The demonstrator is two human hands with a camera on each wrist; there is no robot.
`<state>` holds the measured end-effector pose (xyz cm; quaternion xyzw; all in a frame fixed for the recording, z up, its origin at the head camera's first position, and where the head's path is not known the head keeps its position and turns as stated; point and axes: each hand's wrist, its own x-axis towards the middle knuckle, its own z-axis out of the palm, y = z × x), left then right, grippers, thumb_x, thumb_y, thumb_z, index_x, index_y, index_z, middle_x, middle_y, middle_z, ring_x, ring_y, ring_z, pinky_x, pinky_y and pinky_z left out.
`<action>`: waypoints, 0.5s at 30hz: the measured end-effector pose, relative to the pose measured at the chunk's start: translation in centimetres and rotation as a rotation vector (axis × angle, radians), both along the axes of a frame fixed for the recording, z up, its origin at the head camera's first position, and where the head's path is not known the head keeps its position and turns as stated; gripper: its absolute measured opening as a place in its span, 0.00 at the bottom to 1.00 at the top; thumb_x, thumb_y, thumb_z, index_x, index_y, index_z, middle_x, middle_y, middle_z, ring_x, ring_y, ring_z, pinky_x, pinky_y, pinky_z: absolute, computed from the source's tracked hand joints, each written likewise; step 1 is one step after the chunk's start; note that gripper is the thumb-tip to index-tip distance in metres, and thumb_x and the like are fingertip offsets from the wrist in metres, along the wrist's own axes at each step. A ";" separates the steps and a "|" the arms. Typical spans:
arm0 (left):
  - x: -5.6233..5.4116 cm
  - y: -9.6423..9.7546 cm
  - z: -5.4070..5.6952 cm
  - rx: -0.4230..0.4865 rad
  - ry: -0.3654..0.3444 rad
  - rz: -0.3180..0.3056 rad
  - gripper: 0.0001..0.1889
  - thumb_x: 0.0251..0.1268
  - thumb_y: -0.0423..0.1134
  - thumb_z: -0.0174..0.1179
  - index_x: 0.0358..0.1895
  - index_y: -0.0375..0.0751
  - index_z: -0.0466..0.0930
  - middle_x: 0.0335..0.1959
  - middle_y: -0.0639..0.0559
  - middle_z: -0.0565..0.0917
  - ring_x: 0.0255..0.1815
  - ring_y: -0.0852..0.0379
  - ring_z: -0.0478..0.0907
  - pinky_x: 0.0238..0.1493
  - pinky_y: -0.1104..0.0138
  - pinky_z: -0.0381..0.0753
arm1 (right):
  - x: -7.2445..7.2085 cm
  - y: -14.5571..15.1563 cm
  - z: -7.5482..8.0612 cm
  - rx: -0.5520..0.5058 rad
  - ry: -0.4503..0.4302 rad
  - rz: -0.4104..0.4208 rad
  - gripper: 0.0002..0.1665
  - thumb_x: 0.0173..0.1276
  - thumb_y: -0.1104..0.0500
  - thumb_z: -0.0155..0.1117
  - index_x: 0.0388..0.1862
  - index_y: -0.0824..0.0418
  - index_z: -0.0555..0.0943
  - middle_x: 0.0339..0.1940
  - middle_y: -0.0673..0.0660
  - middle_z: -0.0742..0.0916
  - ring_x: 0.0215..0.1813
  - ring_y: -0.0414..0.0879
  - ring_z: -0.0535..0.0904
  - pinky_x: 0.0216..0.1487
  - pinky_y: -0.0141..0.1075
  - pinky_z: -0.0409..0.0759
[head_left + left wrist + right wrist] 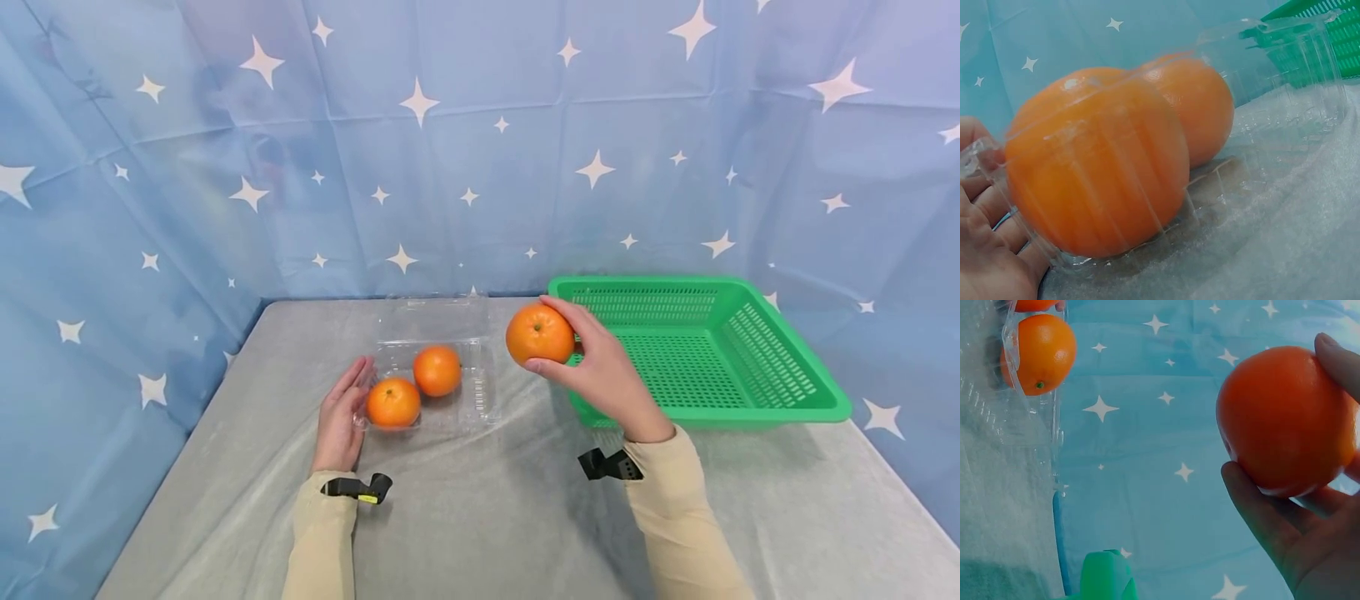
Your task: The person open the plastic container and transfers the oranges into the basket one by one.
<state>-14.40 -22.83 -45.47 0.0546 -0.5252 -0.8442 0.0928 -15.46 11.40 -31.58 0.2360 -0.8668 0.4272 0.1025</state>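
Observation:
My right hand [611, 375] grips an orange [540, 333] in the air, between the clear container and the green basket. In the right wrist view the thumb and fingers wrap this orange [1286, 422] from the right and below. A clear plastic clamshell box [480, 392] lies on the table with its lid [435, 318] folded back. Inside, to the left, sit two more oranges, a nearer orange [393, 402] and a farther orange [437, 371]. My left hand [342, 421] touches the box's left wall with its fingers fairly straight, beside the nearer orange [1097, 162].
A green plastic basket [795, 412] with slotted walls stands at the right rear of the table. Grey cloth [465, 517] covers the table. Behind it hangs a blue curtain [480, 167] with white stars.

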 end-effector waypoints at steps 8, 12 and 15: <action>-0.1 -0.1 0.0 0.002 0.007 -0.007 0.26 0.63 0.25 0.39 0.66 0.42 0.60 0.64 0.53 0.65 0.64 0.60 0.60 0.33 0.81 0.71 | -0.4 -0.1 0.7 0.053 -0.027 0.065 0.42 0.45 0.36 0.65 0.62 0.34 0.62 0.58 0.40 0.69 0.47 0.39 0.72 0.39 0.37 0.76; 0.0 -0.1 0.0 0.003 -0.007 -0.006 0.26 0.63 0.25 0.40 0.66 0.43 0.59 0.64 0.54 0.65 0.63 0.60 0.61 0.15 0.78 0.62 | -0.9 -0.2 0.9 0.117 -0.064 0.113 0.43 0.44 0.35 0.66 0.61 0.37 0.64 0.56 0.40 0.70 0.45 0.40 0.73 0.40 0.39 0.76; 0.0 -0.1 0.0 -0.006 -0.002 -0.007 0.27 0.62 0.25 0.40 0.66 0.42 0.59 0.64 0.55 0.65 0.64 0.61 0.60 0.27 0.80 0.70 | -1.3 -0.3 1.2 0.184 -0.060 0.146 0.43 0.44 0.34 0.65 0.61 0.38 0.64 0.56 0.39 0.71 0.46 0.40 0.72 0.41 0.40 0.75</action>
